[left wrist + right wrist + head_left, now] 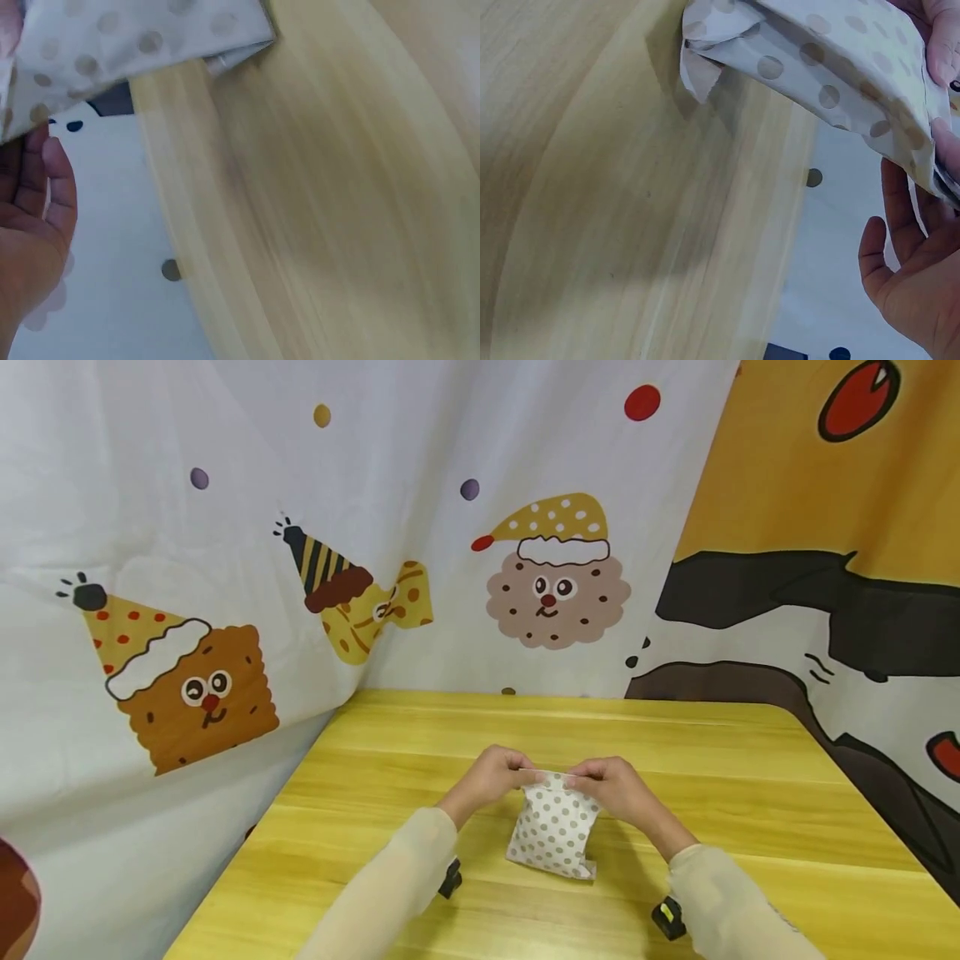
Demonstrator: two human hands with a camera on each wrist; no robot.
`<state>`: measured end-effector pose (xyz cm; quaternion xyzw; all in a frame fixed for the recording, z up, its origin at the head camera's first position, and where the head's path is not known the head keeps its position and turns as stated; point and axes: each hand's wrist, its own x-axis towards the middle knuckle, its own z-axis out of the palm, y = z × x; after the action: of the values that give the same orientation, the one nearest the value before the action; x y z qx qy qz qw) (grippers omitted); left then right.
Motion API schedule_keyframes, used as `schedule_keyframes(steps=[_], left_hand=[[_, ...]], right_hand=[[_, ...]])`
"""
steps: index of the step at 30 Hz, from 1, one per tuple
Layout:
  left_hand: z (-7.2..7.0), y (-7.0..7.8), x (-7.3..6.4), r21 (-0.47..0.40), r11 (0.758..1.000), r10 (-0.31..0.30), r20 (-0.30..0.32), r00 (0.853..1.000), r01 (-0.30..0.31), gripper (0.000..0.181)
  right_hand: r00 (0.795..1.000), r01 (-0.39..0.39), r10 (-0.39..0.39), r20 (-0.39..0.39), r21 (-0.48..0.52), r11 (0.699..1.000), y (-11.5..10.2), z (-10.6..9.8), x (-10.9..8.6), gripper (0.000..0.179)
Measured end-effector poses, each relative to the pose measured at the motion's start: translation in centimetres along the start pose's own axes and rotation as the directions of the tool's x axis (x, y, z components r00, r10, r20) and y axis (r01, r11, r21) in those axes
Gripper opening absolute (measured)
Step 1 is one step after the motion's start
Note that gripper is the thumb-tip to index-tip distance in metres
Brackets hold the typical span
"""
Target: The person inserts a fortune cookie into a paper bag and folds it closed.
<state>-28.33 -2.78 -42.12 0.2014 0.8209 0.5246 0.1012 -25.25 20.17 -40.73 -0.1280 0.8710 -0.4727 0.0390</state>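
Note:
A white paper bag (pixel 557 827) with tan polka dots stands upright over the table, its top edge held between both hands. At the top left corner my left hand (pixel 497 774) pinches the paper between thumb and fingers. My right hand (pixel 617 787) pinches the top right corner the same way. In the right wrist view the bag (pixel 829 64) looks creased along its side, with a folded flap at its bottom end. The left wrist view shows the fingers of my left hand (pixel 37 202) behind the dotted paper. What is inside the bag is hidden.
The bag is over a yellow wood-grain table (pixel 420 735). Behind and to the left hangs a white curtain (pixel 420 435) printed with cartoon biscuits. Black wrist-camera mounts (pixel 670 917) show beneath both forearms, close to the tabletop.

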Motion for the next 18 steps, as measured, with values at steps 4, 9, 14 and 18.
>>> schedule_keyframes(steps=[4,9,14,18], left_hand=[[0.1,-0.1,-0.1,0.040,0.997,0.065,0.026,0.998,-0.066,0.015],[1.1,0.6,0.0,0.280,0.934,0.205,0.082,0.975,-0.220,0.018],[1.2,0.4,-0.1,0.509,0.812,0.286,0.082,0.955,-0.286,0.020],[0.1,-0.5,-0.8,0.502,0.842,0.227,0.005,0.974,-0.198,0.019]], right_hand=[[1.000,0.010,-0.010,-0.029,0.006,1.000,0.4,0.4,0.0,0.017],[0.997,0.054,-0.057,-0.054,-0.050,0.997,0.5,1.2,-0.1,0.015],[0.990,0.097,-0.111,-0.086,-0.156,0.983,0.9,1.6,-0.4,0.011],[0.988,0.071,-0.095,-0.120,-0.188,0.980,1.2,1.4,-0.6,0.009]])
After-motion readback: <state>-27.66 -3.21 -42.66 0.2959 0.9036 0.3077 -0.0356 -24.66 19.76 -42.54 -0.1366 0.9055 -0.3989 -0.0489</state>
